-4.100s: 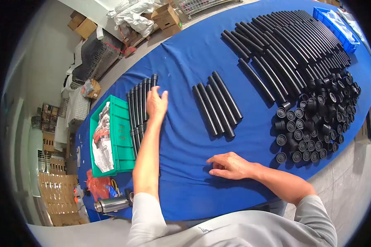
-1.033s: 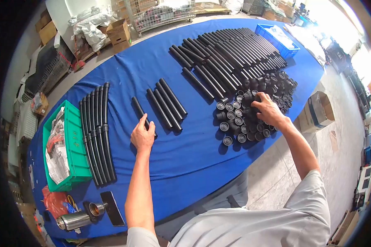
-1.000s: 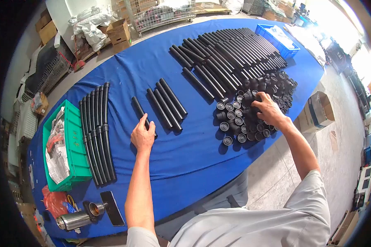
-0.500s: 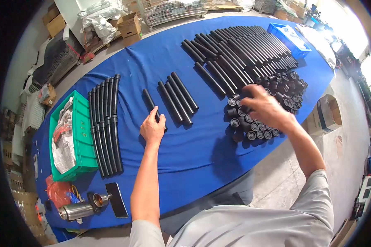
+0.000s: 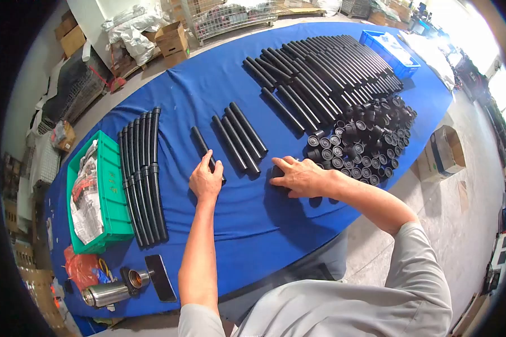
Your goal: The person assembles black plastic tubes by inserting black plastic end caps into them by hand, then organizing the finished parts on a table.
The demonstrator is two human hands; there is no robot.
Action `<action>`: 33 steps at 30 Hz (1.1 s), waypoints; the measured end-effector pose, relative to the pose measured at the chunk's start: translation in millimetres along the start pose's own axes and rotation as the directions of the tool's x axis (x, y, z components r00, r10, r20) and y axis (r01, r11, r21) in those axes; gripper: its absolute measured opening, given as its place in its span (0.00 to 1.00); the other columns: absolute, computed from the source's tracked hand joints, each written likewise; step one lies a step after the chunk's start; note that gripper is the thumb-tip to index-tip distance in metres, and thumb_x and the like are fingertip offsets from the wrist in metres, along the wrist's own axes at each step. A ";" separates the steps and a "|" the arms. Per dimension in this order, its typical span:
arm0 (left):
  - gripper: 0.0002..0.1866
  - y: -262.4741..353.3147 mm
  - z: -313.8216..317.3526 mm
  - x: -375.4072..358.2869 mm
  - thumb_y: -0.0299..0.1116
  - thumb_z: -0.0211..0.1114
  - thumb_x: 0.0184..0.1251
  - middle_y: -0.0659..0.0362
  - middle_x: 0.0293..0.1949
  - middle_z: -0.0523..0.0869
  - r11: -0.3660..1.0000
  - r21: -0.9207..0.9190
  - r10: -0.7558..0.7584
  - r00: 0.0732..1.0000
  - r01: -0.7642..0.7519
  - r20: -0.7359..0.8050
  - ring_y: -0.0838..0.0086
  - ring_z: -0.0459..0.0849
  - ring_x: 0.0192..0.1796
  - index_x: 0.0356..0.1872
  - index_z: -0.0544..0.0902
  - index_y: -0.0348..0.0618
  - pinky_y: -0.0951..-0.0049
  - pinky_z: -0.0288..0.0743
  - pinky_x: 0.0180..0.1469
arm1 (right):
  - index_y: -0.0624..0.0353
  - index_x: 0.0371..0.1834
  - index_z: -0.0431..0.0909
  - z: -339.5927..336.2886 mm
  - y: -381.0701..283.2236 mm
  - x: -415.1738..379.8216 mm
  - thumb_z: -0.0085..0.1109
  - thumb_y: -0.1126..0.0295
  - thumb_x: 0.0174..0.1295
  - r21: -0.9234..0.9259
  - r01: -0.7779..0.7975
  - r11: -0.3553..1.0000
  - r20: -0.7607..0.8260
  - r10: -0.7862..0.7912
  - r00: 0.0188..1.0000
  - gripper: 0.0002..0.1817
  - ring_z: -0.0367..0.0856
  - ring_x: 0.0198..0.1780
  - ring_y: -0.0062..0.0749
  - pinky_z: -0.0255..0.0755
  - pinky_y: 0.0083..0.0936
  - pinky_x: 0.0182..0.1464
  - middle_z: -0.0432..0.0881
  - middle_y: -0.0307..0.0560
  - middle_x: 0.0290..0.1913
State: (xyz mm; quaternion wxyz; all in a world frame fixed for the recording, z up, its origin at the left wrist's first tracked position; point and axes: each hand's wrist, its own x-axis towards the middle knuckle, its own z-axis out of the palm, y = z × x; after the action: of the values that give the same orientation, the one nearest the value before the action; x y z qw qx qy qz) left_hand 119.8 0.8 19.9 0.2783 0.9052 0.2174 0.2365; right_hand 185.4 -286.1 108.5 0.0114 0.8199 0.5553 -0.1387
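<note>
While loosely held: left hand (image 5: 206,181) on single black tube (image 5: 206,153), could roll.
Right hand (image 5: 301,176): pinching what looks like a black cap (image 5: 276,172), may slip.

long black plastic tubes (image 5: 326,73) and round black plastic caps (image 5: 365,137) lie on a plain blue tablecloth (image 5: 208,90); a green plastic bin (image 5: 109,185) holds printed newspaper (image 5: 87,194).

A long worktop (image 5: 247,213) draped in blue cloth is filling most of the view. Beyond it, cardboard boxes (image 5: 171,39) and white plastic sacks (image 5: 129,22) are sitting on a grey concrete floor (image 5: 376,247) beside wire mesh cages (image 5: 236,11). Another open carton (image 5: 447,151) is standing on the floor at the right. Bright daylight is flooding in at the upper right corner.
</note>
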 end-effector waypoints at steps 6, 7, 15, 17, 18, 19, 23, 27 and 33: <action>0.23 0.3 -0.5 -0.4 0.42 0.68 0.65 0.53 0.48 0.93 1.000 -0.004 -0.007 1.000 0.007 0.006 0.54 0.91 0.47 0.60 0.88 0.49 0.56 0.83 0.51 | 0.37 0.77 0.72 -11.6 1.5 -5.0 0.74 0.57 0.61 0.043 0.011 0.999 -0.022 -0.010 1.000 0.39 0.65 0.78 0.58 0.82 0.50 0.63 0.58 0.66 0.80; 0.23 0.7 -0.9 -0.7 0.43 0.68 0.65 0.53 0.48 0.93 1.000 0.001 -0.008 1.000 0.007 0.010 0.54 0.91 0.47 0.60 0.88 0.50 0.56 0.83 0.51 | 0.36 0.78 0.72 -15.3 3.9 -8.1 0.74 0.55 0.61 0.053 0.018 0.998 -0.051 -0.015 0.999 0.39 0.64 0.78 0.59 0.81 0.51 0.64 0.59 0.67 0.79; 0.24 -14.2 11.5 0.3 0.45 0.69 0.65 0.53 0.31 0.89 0.995 0.018 0.095 0.991 -0.094 -0.098 0.61 0.87 0.31 0.61 0.88 0.52 0.57 0.80 0.39 | 0.57 0.37 0.85 -30.1 106.7 -14.7 0.67 0.51 0.66 0.119 -0.562 0.819 -0.346 0.565 0.749 0.18 0.89 0.47 0.53 0.83 0.48 0.50 0.89 0.52 0.38; 0.23 -1.3 1.9 0.0 0.44 0.68 0.65 0.54 0.37 0.91 1.000 0.021 0.015 0.999 -0.015 -0.029 0.57 0.90 0.38 0.60 0.88 0.52 0.56 0.82 0.45 | 0.56 0.39 0.86 -14.8 125.1 -16.5 0.67 0.52 0.65 0.120 -0.544 0.830 -0.292 0.554 0.780 0.17 0.88 0.49 0.54 0.82 0.49 0.51 0.89 0.54 0.41; 0.22 1.6 -1.3 -0.7 0.43 0.68 0.65 0.54 0.40 0.92 0.999 0.027 -0.027 1.000 0.026 0.006 0.55 0.91 0.42 0.60 0.88 0.53 0.55 0.84 0.48 | 0.56 0.39 0.87 -6.9 126.8 -14.7 0.67 0.53 0.65 0.135 -0.542 0.829 -0.287 0.557 0.780 0.16 0.88 0.49 0.54 0.82 0.48 0.51 0.89 0.54 0.41; 0.22 -0.2 -0.9 -0.6 0.43 0.68 0.65 0.54 0.40 0.92 1.000 0.022 -0.022 1.000 0.022 0.005 0.55 0.91 0.42 0.60 0.88 0.53 0.55 0.84 0.48 | 0.55 0.40 0.88 -0.3 129.9 -13.7 0.67 0.53 0.65 0.151 -0.539 0.829 -0.282 0.558 0.780 0.16 0.88 0.49 0.54 0.82 0.48 0.52 0.89 0.54 0.41; 0.23 1.1 -2.5 -0.9 0.44 0.67 0.65 0.54 0.41 0.93 1.000 0.013 -0.029 0.999 0.029 0.015 0.56 0.91 0.42 0.60 0.88 0.53 0.56 0.84 0.48 | 0.53 0.41 0.90 4.8 142.6 -16.3 0.68 0.57 0.61 0.198 -0.579 0.791 -0.204 0.611 0.765 0.13 0.88 0.51 0.52 0.82 0.47 0.54 0.90 0.53 0.42; 0.23 2.1 -2.4 -0.7 0.43 0.67 0.65 0.54 0.41 0.93 1.000 0.014 -0.023 1.000 0.023 0.011 0.56 0.91 0.42 0.60 0.88 0.52 0.56 0.84 0.47 | 0.55 0.40 0.90 7.2 153.5 -21.3 0.64 0.63 0.61 0.200 -0.517 0.832 -0.231 0.553 0.801 0.11 0.88 0.51 0.54 0.82 0.49 0.55 0.90 0.55 0.44; 0.23 0.9 -1.9 -0.7 0.43 0.67 0.65 0.53 0.41 0.93 1.000 0.018 -0.008 1.000 0.008 -0.004 0.56 0.91 0.41 0.60 0.88 0.52 0.56 0.84 0.47 | 0.56 0.41 0.90 24.1 174.4 -21.9 0.57 0.67 0.63 0.185 -0.554 0.811 -0.267 0.584 0.766 0.12 0.88 0.52 0.56 0.82 0.50 0.56 0.89 0.59 0.44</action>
State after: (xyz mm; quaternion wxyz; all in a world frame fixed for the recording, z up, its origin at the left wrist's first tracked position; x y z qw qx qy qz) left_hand 118.4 0.5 21.6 0.2705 0.9064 0.2235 0.2352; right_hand 332.0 -377.0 67.1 -0.0739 0.9604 0.2676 -0.0238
